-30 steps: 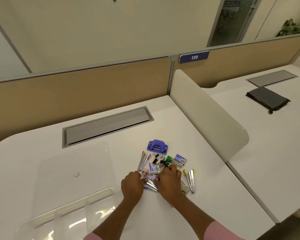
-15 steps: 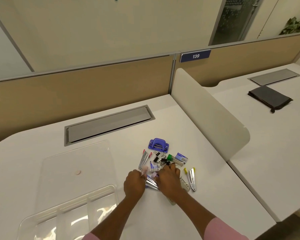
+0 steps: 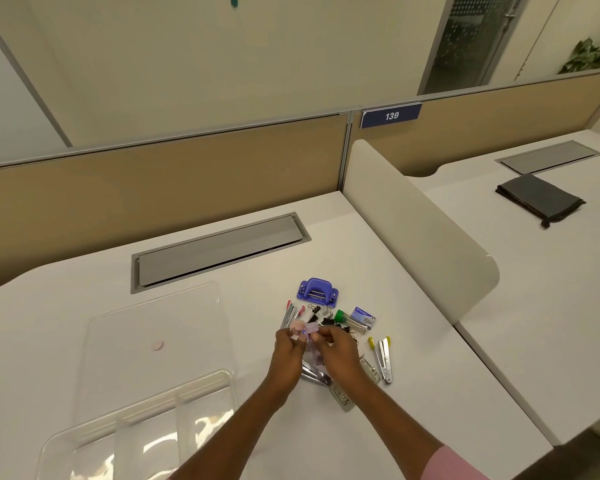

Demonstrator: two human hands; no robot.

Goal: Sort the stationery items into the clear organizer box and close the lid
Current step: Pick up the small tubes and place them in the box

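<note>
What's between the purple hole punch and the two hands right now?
Head view: black binder clips lie on the desk between the hole punch and the left hand and right hand, which pinch small pastel pieces.

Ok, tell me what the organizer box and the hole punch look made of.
Organizer box: clear glossy plastic; the desk shows through it and its walls catch bright glints. Hole punch: probably moulded plastic, blue-violet with a soft sheen; painted metal is possible.
</note>
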